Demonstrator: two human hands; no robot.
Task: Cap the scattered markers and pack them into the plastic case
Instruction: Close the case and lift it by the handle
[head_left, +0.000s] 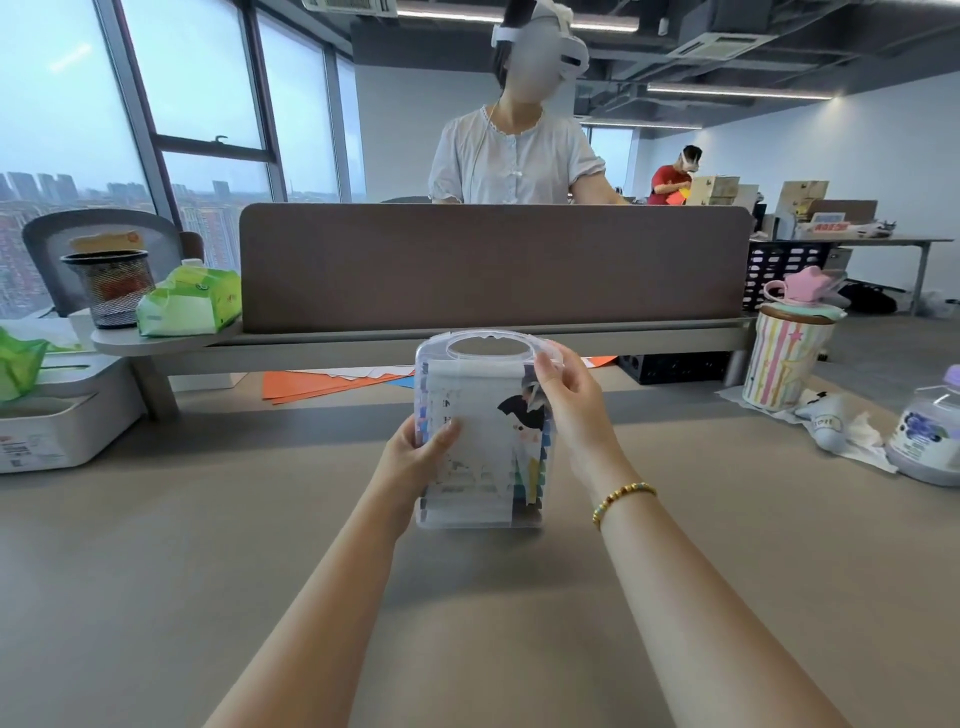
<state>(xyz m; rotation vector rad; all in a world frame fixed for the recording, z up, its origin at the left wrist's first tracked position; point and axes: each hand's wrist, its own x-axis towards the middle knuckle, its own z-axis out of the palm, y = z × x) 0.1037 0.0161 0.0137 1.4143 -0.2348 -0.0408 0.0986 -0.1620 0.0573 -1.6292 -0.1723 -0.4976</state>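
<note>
My left hand (415, 453) & right hand (569, 400) grip clear plastic case (480, 441), fingers curled round sides; markers (540, 467) inside; case upright on surface (208, 519).

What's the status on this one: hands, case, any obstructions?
Left hand and right hand both grip the clear plastic marker case, upright on the grey desk. No loose markers visible. Nothing obstructing.

Case (483, 349): clear plastic, glossy, smooth; printed paper insert behind the front wall. Desk (208, 519): matt grey-beige top, smooth, soft sheen only. Divider panel (493, 265): brown, matt, felt-like cloth face. Pen cup (111, 286): black metal mesh. Tissue pack (189, 301): green and white plastic film, shiny, creased. Storage box (62, 431): white plastic, satin. Sheets (332, 382) under the shelf: orange and white paper, matt. Bracelet (623, 500): glossy gold-toned beads.
</note>
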